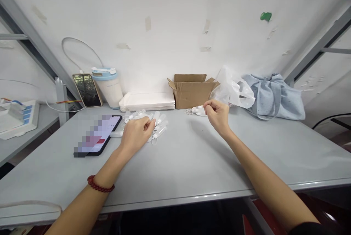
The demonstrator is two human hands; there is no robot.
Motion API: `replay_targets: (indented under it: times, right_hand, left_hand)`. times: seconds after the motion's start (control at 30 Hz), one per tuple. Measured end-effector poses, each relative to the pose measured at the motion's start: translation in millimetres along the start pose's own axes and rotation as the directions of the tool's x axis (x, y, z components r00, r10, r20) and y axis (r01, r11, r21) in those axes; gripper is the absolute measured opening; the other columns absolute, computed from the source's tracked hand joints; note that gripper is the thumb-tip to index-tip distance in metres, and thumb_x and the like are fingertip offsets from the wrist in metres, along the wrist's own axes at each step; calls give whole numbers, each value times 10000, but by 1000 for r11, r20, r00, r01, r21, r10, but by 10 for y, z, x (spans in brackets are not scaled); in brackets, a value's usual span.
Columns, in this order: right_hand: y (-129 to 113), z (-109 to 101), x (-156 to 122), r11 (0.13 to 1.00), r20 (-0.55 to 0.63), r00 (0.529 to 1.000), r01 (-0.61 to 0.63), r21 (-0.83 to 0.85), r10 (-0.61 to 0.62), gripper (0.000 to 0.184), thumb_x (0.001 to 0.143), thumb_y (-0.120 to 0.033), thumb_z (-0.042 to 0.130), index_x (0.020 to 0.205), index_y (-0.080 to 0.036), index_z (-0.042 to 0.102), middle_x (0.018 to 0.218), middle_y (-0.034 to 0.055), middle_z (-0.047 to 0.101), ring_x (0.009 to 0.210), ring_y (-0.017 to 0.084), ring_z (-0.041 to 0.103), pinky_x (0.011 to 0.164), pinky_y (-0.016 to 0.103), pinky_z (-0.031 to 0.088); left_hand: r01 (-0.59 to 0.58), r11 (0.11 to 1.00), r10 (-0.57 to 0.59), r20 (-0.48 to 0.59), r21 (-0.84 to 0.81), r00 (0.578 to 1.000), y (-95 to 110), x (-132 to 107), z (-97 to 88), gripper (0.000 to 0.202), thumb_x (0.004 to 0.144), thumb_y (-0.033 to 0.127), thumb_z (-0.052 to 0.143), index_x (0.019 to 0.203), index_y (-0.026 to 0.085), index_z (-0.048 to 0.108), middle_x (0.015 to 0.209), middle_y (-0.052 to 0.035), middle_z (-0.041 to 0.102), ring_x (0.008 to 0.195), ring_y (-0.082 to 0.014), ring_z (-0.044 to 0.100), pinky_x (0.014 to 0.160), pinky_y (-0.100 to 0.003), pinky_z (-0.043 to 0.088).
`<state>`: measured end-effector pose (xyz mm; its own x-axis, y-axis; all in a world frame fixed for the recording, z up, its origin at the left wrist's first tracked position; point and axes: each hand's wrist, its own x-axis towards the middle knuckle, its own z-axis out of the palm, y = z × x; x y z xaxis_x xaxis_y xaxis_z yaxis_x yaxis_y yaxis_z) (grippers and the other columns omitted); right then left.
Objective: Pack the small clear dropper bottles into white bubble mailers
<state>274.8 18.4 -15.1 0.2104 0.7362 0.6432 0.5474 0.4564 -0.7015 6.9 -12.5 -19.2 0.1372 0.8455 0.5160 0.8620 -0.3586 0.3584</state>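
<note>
My left hand [138,132], with a red beaded bracelet on its wrist, is over a pile of small clear plastic bottles [160,129] with white caps and thin loops. Its fingers are curled closed and partly turned away, so what they hold cannot be made out. To the right, my right hand [218,114] is raised a little above the table, thumb and fingers pinched together. Just beyond its fingertips lies a smaller heap of white pieces with cord loops [196,110]. Whatever is in that pinch is too small to name.
A phone [105,134] lies on the grey table [178,169] left of my left hand. Along the wall stand another phone [87,90], a cup [109,88], stacked white trays [148,99], an open cardboard box [192,94], a plastic bag [230,87] and a blue cloth bag [274,98].
</note>
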Motion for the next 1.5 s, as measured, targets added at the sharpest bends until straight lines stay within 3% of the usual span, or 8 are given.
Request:
replay_targets:
  times: [0.2,0.33,0.43,0.7,1.03,1.2,1.33,1.5]
  right_hand:
    - [120,-5,65,986,-143,989,8,-164,-32,154,685,-109,403,681,-183,538,650,-3,536,538,122,445,540,255,359]
    - [252,10,91,840,201,971,215,-498,-129,256,705,-77,444,896,-152,598,945,97,577,879,225,498,742,322,386]
    - [344,25,79,674,416,909,325,-664,-29,318,730,-81,487,1021,-141,601,1078,127,559,988,280,439,781,353,346]
    - [392,36,74,608,448,890,311,-731,83,338,754,-35,492,1054,-143,604,1055,142,597,989,301,446,714,348,305]
    - [272,-8,127,710,417,907,256,-656,58,233,823,-186,543,1031,-162,646,1011,88,665,973,278,508,761,352,353]
    - [74,24,64,922,399,917,168,-350,-16,200,808,-235,572,967,-164,669,855,55,682,808,203,564,710,300,402]
    - [-160,52,-47,985,397,916,121,-123,-63,243,811,-280,568,1019,-187,652,795,32,661,743,176,557,678,293,421]
    - [-323,105,-188,965,453,857,263,28,-246,228,828,-244,569,1037,-182,639,772,37,626,746,173,520,702,312,427]
  left_hand:
    - [-6,1000,7,15,-8,1000,8,-3,-4,382,816,353,434,483,200,329,428,41,375,430,-109,310,507,-254,242]
    - [3,1000,-3,16,-12,1000,11,0,-13,381,818,359,431,483,201,339,440,37,392,440,-113,318,507,-254,245]
    - [4,1000,-4,15,-7,1000,3,1,-9,382,817,365,434,486,203,335,442,34,394,442,-116,328,508,-256,246]
    - [-12,999,14,70,-35,997,3,-19,29,381,822,363,422,501,207,287,440,33,390,435,-120,330,502,-257,232]
    - [-18,1000,19,71,-23,997,5,-19,39,380,828,365,416,500,208,307,438,32,400,435,-122,343,504,-258,243]
    - [8,999,-3,92,-47,996,6,-21,44,363,830,375,419,513,204,377,444,31,432,442,-123,383,506,-254,266]
    - [69,987,-51,125,-142,991,53,-20,23,215,830,361,436,754,190,543,515,40,513,490,-134,471,538,-252,325]
    - [204,902,-123,224,-382,967,117,-15,-12,355,850,417,417,1088,181,535,578,45,547,500,-131,504,539,-247,373]
